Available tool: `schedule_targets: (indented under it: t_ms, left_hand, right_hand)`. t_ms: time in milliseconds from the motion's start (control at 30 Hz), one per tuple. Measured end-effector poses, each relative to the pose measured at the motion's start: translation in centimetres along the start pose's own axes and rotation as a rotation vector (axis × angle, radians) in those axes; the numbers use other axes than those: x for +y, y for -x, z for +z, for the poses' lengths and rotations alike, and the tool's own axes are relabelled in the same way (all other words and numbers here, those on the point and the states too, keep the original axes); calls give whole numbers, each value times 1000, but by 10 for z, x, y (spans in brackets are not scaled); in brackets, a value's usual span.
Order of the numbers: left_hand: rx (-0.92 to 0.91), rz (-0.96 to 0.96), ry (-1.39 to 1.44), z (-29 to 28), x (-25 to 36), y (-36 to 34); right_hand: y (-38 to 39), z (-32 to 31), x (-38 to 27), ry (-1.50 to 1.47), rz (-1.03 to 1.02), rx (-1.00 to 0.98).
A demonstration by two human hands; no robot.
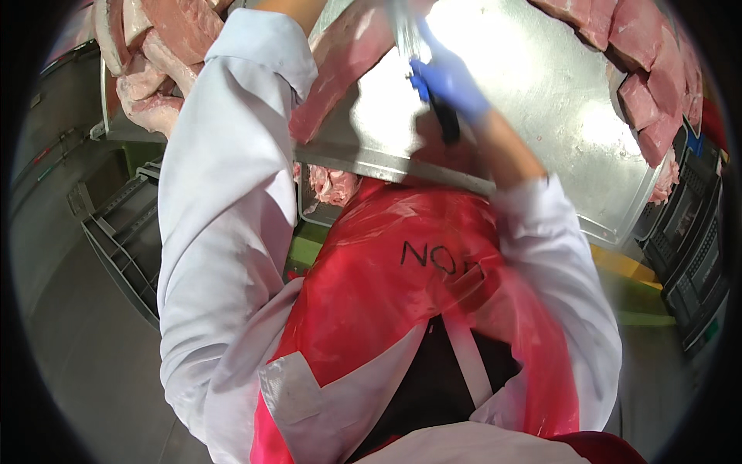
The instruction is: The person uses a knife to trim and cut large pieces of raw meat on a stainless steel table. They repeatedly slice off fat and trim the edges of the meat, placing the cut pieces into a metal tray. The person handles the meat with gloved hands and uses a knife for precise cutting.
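My right hand (457,83), in a blue glove, is closed round the black handle of a knife (445,122). Its blade points away from me toward the top edge and is smeared by motion. Just left of the blade, a long strip of pink meat (340,73) lies on a metal work surface (525,93). My left forearm in its rolled white sleeve (259,46) reaches out past the top edge near that strip. The left hand itself is out of view.
Several pale meat pieces (158,58) are heaped at the far left. More cut chunks (653,85) line the right side. Below the near edge sit meat scraps (331,185). Black crates stand at left (127,232) and right (688,247). A red apron (371,301) covers my front.
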State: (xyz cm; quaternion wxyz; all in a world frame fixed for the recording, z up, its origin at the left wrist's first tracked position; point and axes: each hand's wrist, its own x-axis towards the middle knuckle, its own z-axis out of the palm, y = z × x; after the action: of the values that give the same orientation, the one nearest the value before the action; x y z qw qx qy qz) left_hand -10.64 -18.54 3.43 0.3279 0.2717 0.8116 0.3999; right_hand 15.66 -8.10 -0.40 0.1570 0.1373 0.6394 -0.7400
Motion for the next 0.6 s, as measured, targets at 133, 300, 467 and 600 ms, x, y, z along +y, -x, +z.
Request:
schedule_targets:
  t_ms: [133,300,467,600]
  left_hand:
    - [-127,38,15,12,35,1]
    - [12,1,315,-5,12,9]
    - [-95,106,308,4,37,21]
    - [-24,48,395,-10,27,24]
  right_hand:
    - [-87,-8,-28,87,5,184]
    - [13,22,41,245,-234,50]
    - [-68,35,-13,162,-94,228]
    - [-1,31,16,204,-107,-8]
